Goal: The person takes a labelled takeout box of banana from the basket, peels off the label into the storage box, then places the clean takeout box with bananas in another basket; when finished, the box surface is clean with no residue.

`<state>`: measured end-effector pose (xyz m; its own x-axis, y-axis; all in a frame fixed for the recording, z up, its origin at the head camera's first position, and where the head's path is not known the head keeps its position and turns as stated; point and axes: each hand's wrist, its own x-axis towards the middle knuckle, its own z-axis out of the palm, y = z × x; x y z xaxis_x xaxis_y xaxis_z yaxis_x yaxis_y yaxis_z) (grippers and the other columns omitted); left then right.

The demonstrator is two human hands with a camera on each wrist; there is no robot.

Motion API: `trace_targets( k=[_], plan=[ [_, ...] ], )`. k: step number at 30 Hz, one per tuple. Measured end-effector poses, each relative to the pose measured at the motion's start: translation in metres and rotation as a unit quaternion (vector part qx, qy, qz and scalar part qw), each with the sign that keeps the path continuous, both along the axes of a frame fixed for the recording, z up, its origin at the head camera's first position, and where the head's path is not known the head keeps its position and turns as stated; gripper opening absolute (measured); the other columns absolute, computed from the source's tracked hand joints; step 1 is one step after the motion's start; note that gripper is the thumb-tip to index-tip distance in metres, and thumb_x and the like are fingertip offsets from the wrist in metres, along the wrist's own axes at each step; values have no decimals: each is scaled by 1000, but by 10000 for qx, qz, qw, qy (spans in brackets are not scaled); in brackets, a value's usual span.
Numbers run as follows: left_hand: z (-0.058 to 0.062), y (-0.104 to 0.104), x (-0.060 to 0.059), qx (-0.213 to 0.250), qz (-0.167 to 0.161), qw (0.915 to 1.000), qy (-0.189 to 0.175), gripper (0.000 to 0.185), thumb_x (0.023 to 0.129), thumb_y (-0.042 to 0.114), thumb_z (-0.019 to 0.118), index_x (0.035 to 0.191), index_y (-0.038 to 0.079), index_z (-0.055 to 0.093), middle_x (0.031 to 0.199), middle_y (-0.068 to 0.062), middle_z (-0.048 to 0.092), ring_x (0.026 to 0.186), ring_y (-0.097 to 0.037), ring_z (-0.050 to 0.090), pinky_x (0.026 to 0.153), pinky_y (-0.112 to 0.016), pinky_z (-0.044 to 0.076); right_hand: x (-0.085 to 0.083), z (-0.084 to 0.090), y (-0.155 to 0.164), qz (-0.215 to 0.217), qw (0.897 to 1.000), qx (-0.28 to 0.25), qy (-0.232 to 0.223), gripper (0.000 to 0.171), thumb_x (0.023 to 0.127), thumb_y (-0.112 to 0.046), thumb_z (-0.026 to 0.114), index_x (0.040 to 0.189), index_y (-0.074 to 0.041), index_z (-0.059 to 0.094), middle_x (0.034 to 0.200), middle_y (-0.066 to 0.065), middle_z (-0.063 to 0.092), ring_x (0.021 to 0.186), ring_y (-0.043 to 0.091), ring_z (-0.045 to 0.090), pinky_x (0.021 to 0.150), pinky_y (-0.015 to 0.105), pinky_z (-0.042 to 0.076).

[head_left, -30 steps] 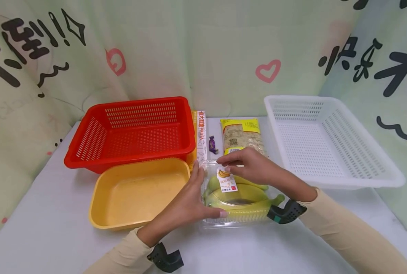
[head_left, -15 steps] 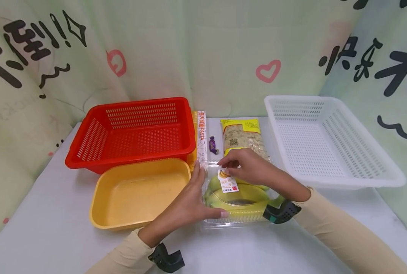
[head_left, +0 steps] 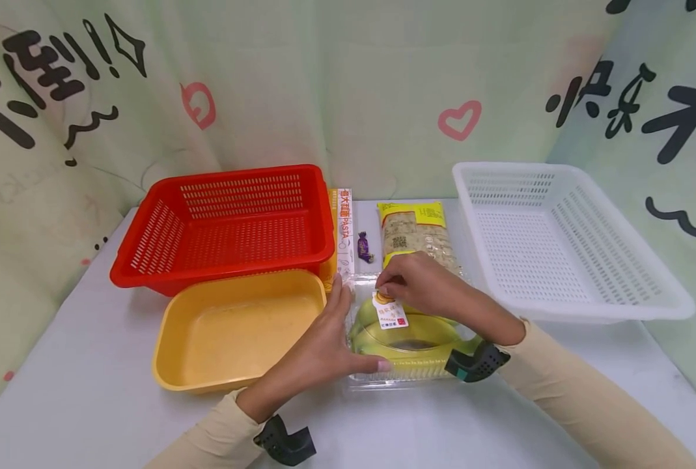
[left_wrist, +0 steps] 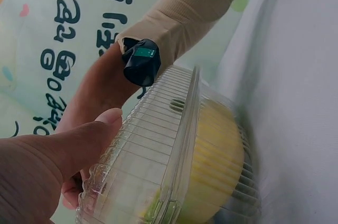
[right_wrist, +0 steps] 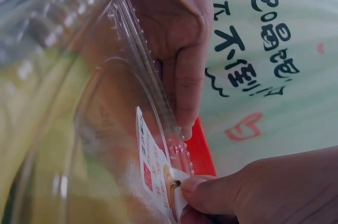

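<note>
A clear plastic clamshell box of yellow-green bananas lies at the front centre of the table. My left hand grips its left side, fingers along the wall and thumb across the front edge; the thumb lies on the ribbed lid. My right hand reaches over the far end and pinches the top of the white and red label stuck on the lid. In the right wrist view a fingertip nips the label's end, with the left hand behind the box.
A red slotted basket stands at the back left, a yellow tub in front of it. At the right stands a white slotted basket. A pasta pack, a purple sweet and a yellow packet lie behind the box.
My right hand's fingers have curled in and slid a little left onto the top of the label. The left hand and the box have stayed put.
</note>
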<state>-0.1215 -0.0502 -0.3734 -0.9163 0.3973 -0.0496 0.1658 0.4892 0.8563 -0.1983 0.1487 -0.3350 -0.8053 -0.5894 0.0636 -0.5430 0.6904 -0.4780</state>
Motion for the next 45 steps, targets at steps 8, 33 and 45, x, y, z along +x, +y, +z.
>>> trace_targets(
  k=[8,33,45],
  plan=[
    [1,0,0,46,8,10000,27,128,65,40,90,157,11,6,162,-7,-9,147,-28,6,112,-47,26,4,-3,3,-204,9989,-329,-264,6,92,-2,66,88,-6,66,83,-1,61,77,16,55,70,29,50],
    [0,3,0,33,-32,9999,99,128,65,38,91,156,8,6,162,-6,-11,147,-26,5,113,-47,25,-1,-2,16,-161,9854,-1190,-1207,5,95,-2,60,92,0,63,82,3,63,75,18,57,71,32,52],
    [-1,2,0,-37,48,9998,185,129,64,39,91,157,10,7,162,-5,-10,147,-26,7,112,-48,27,-2,3,18,-101,9792,-1400,-1466,7,96,-3,59,93,1,64,82,4,63,77,20,56,74,34,51]
  ],
)
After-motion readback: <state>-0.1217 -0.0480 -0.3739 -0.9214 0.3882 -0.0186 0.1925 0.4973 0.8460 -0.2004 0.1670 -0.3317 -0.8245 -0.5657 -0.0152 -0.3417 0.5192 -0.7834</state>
